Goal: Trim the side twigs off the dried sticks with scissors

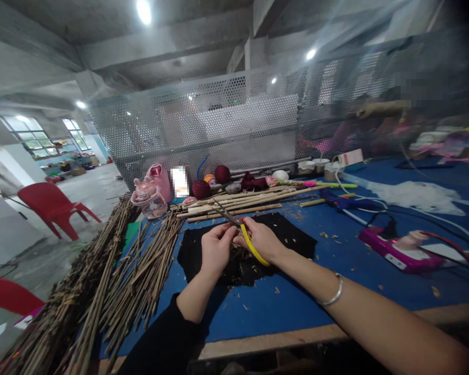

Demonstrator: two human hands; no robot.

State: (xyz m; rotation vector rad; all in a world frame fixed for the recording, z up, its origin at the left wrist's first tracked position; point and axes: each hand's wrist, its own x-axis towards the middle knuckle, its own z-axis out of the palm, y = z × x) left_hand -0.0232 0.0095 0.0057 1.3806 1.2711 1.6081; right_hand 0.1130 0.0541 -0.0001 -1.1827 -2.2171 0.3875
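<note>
A black cloth point(297, 237) lies on the blue tabletop point(258, 315), with small pale scraps scattered over it. Above the cloth, my right hand point(260, 238) is closed on scissors with a yellow handle point(253, 247); their blades point(226, 213) point up and to the left. My left hand point(217, 247) is beside the blades, thumb and fingers pinched together on something too small to make out. The two hands almost touch.
Bundles of thin sticks point(148, 265) cover the left side. Behind the cloth lie pale canes point(234, 208) and yarn balls point(222, 174). A blue glue gun point(336, 202), a purple power strip point(398, 252) with cables and a plastic bag point(418, 195) are on the right.
</note>
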